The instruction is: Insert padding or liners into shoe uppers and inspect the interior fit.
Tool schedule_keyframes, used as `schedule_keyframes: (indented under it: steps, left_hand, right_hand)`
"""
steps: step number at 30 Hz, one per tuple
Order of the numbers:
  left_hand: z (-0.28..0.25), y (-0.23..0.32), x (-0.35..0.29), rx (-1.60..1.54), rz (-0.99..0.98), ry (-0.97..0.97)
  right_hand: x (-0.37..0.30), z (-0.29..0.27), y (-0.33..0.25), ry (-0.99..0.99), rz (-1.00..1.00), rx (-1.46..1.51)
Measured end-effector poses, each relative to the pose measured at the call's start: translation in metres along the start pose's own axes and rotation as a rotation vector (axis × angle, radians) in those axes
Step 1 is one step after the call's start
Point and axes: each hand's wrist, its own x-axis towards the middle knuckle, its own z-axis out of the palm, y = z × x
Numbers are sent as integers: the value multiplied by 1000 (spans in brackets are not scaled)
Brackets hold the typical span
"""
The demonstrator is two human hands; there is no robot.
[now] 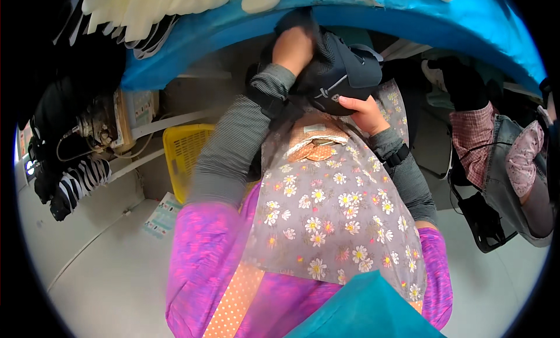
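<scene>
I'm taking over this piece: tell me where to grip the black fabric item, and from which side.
Probably by the flap on the black fabric item, coming from the right: the left hand is at its upper-left end and the right hand holds its lower-right edge, while the flap lies uncovered above.

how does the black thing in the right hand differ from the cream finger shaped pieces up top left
The black item carries pale markings; the cream pieces look plain. The right hand grips the black item; no hand touches the cream pieces. The black item shows a broad flap; the cream pieces show finger shapes. Both sit high in view.
</scene>
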Motion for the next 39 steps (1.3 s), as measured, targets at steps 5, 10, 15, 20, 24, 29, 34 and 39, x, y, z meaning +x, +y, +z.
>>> schedule_keyframes:
  steps: [5,10,15,20,24,29,34,39]
  left_hand:
    - [-11,14,8,-45,-85,60]
    - [-13,-32,-5,-360,-101,-25]
    - [-75,-37,-43,-698,-526,-367]
    - [-65,-7,-58,-450,-366,-315]
    - [-77,33,-56,-200,-200,-95]
    - [-64,54,-54,38,40,234]
    - [-73,63,-44,0,218,352]
    - [-82,87,-26,56,208,400]
  right_hand:
    - [7,-20,3,-32,23,71]
    - [1,-15,7,-31,31,127]
    - [-9,-25,12,-94,5,345]
    - [-6,-6,4,-9,-49,-5]
    - [-2,-12,3,2,-38,27]
    - [12,-30,14,-88,123,349]
    - [17,-25,19,-158,96,424]
    - [14,-11,16,-223,133,709]
